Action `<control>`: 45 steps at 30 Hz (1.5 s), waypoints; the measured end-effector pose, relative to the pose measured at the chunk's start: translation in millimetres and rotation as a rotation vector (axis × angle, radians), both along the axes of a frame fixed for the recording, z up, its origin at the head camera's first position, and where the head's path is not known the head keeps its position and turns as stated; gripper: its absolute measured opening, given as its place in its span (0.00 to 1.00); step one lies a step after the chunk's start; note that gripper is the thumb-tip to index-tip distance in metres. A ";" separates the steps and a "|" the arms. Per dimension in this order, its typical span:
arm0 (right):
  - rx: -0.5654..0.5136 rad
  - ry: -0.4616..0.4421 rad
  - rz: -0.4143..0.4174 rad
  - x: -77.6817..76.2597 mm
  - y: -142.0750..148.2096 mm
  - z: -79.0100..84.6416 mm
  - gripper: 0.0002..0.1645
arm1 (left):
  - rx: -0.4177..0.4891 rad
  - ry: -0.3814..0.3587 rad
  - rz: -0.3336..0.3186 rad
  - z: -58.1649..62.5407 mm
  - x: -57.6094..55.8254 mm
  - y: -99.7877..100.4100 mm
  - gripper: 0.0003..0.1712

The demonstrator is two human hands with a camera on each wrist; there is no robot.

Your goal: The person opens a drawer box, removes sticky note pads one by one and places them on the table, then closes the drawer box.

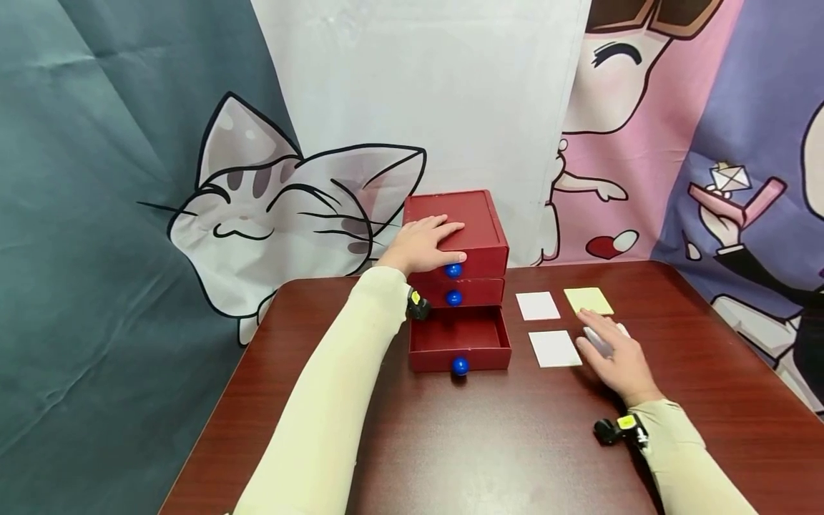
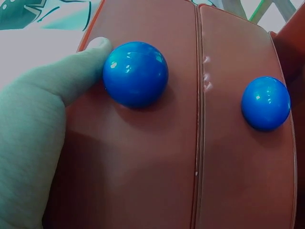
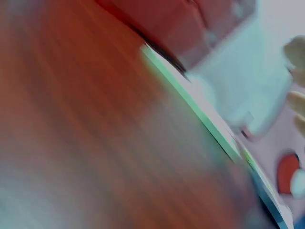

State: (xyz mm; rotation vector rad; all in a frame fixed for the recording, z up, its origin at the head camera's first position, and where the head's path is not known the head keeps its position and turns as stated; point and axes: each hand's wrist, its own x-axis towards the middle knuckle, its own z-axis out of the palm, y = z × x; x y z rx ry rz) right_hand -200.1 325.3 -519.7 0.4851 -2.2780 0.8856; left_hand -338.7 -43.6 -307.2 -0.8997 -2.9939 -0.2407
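Note:
A red cabinet of drawers [image 1: 457, 214] stands on the table, with blue round knobs on its front. Its bottom drawer [image 1: 460, 359] is pulled out and no contents show in it. My left hand [image 1: 421, 243] rests flat on the cabinet's top, its thumb [image 2: 88, 62] reaching down beside the top knob [image 2: 136, 75]. Over the right side of the table is my right hand [image 1: 618, 357], fingers extended, above a pale square pad [image 1: 599, 342] that it partly hides. Whether it touches that pad I cannot tell. Beside it lie two white square pads, one nearer [image 1: 555, 349] and one farther [image 1: 538, 306].
A yellow square pad [image 1: 589, 300] lies behind the right hand. The brown table [image 1: 489, 443] ends at a back edge against printed cloth hangings [image 1: 418, 86]. The right wrist view is blurred.

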 end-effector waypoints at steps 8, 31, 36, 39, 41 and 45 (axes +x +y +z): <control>-0.196 -0.166 0.180 -5.6 -84.2 0.9 0.58 | 0.003 -0.001 -0.002 -0.2 0.3 -0.7 0.42; -0.413 -0.520 0.201 -42.0 -151.2 2.7 0.76 | 0.009 -0.003 0.011 -1.7 -0.1 -0.1 0.43; -0.423 -0.498 0.181 -50.5 -154.3 1.3 0.73 | 0.007 0.000 0.010 -1.3 -0.7 0.1 0.43; -0.415 -0.475 0.165 -55.4 -155.2 -0.1 0.72 | 0.008 -0.001 0.006 -1.9 -1.5 0.5 0.43; -0.409 -0.466 0.152 -58.6 -156.0 -0.6 0.70 | 0.006 -0.002 0.005 -2.3 -1.8 0.5 0.43; -0.407 -0.479 0.120 -64.6 -157.0 -0.6 0.67 | 0.008 -0.002 0.003 -1.8 -2.1 0.7 0.42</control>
